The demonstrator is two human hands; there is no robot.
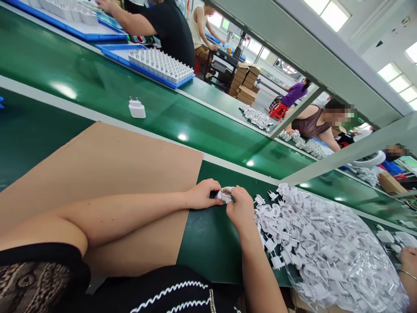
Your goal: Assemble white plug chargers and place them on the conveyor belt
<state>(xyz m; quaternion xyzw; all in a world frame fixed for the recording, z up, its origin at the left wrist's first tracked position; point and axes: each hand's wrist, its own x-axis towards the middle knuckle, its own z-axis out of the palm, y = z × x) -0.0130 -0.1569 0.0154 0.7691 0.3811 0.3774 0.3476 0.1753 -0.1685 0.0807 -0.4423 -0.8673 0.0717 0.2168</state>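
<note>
Between my two hands, over the green table (211, 243), is a small white plastic part (224, 195) with a brownish patch on its upper side. My left hand (204, 194) grips its left side with thumb and fingers. From the right, my right hand (241, 206) pinches the same part. Just right of my right hand lies a big heap of white plastic plug parts (312, 234), partly in a clear plastic bag (368, 248). A brown cardboard sheet (137, 161) lies under my left forearm.
A white two-pin charger (137, 108) stands on the green conveyor belt (163, 119). Beyond it are blue trays (176, 84) of white parts. A slanted metal post (302, 171) rises at right. Several people work around; a person's hand (408, 261) is at the right edge.
</note>
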